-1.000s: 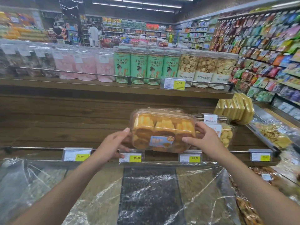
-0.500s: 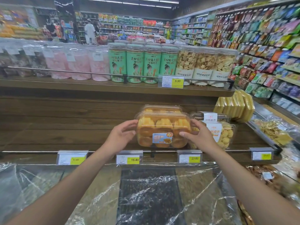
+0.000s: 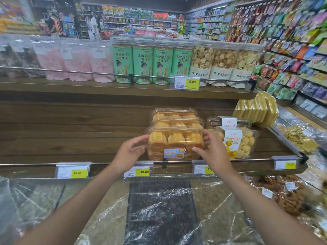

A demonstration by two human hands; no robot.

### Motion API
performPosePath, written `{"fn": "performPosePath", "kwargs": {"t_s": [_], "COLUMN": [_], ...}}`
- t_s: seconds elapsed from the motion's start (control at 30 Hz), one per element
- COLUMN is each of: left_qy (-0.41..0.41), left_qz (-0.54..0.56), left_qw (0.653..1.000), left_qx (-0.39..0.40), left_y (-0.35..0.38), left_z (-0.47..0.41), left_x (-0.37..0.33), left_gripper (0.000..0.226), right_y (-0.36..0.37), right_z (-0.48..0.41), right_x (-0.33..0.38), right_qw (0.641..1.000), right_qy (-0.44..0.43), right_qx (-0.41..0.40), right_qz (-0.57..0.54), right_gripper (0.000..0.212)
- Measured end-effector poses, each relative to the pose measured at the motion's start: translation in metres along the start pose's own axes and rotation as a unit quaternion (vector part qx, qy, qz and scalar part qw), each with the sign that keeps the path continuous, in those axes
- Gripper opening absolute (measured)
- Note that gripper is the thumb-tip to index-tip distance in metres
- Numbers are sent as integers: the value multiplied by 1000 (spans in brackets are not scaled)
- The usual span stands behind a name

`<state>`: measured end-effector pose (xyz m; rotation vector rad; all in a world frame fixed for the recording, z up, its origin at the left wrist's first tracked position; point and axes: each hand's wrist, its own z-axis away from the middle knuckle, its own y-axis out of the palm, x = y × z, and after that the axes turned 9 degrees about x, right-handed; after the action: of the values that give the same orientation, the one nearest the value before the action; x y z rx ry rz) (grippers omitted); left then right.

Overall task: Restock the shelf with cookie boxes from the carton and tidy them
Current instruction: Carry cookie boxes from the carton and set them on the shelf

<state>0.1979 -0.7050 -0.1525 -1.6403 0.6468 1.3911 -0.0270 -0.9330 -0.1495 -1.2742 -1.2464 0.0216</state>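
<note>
A clear plastic cookie box (image 3: 175, 140) with golden cookies and an orange-blue label stands at the front of the lower wooden shelf (image 3: 70, 138), just behind its metal rail. Two matching boxes (image 3: 177, 121) stand in a row behind it. My left hand (image 3: 129, 154) holds the front box's left end between fingers and thumb. My right hand (image 3: 214, 152) holds its right end, thumb on the front face. No carton is in view.
White-labelled cookie boxes (image 3: 237, 144) touch the row on the right, with yellow packs (image 3: 256, 110) beyond. Green tins (image 3: 141, 62) and jars fill the upper shelf. Plastic-covered bulk bins (image 3: 159, 209) lie below my arms. The lower shelf's left part is bare wood.
Both hands carried the box away from me over the rail and lowered it upright onto the shelf in front of the other two boxes.
</note>
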Motion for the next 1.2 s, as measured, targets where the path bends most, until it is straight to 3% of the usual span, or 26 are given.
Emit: {"fn": "performPosePath", "kwargs": {"t_s": [0.27, 0.63, 0.77, 0.93, 1.2], "left_qy": [2, 25, 41, 60, -31], "left_qz": [-15, -39, -121, -317, -522], "left_qw": [1000, 999, 992, 946, 844], "left_qx": [18, 25, 13, -19, -119], "left_y": [6, 6, -4, -39, -130], "left_z": [-7, 15, 40, 88, 228], "left_x": [7, 6, 3, 15, 56], "left_gripper": [55, 51, 50, 55, 72], "right_y": [-8, -12, -12, 9, 98], "right_z": [9, 30, 43, 63, 117], "right_x": [1, 19, 44, 89, 193], "right_qw": [1000, 995, 985, 972, 945], "right_qy": [-10, 1, -19, -85, -195], "right_qx": [-17, 2, 3, 10, 76], "right_qz": [15, 103, 171, 220, 253], "right_gripper": [56, 73, 69, 66, 78]}}
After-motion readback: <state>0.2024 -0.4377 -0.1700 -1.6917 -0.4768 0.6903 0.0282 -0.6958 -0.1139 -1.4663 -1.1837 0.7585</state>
